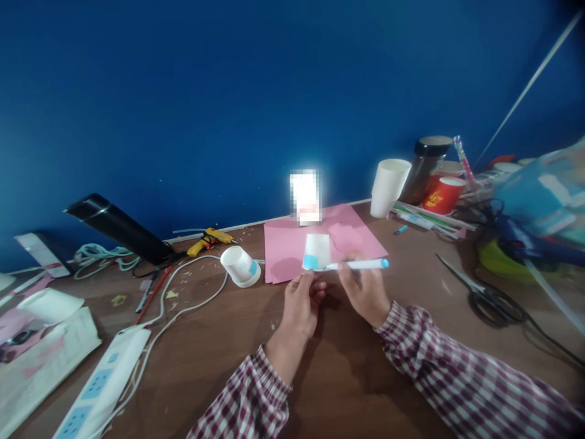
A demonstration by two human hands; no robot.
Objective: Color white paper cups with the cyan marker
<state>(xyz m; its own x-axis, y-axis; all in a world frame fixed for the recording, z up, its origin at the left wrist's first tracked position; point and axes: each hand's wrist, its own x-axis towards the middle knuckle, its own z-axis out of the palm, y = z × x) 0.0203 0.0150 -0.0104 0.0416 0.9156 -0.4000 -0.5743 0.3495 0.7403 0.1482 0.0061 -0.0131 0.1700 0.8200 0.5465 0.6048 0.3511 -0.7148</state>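
My left hand pinches the lower edge of a small white paper cup, which has a light-blue patch near its rim. The fingers of my right hand are closed round a white marker with a light-blue end. The marker lies nearly level, its left tip at the cup's lower edge. Behind the cup are pink paper sheets. Left of them, another white cup with a blue patch stands on the brown table.
Scissors, a tall white cup and a red cup are on the right. On the left lie a power strip, a white cable, a yellow glue gun and a black cylinder. A blue wall rises behind.
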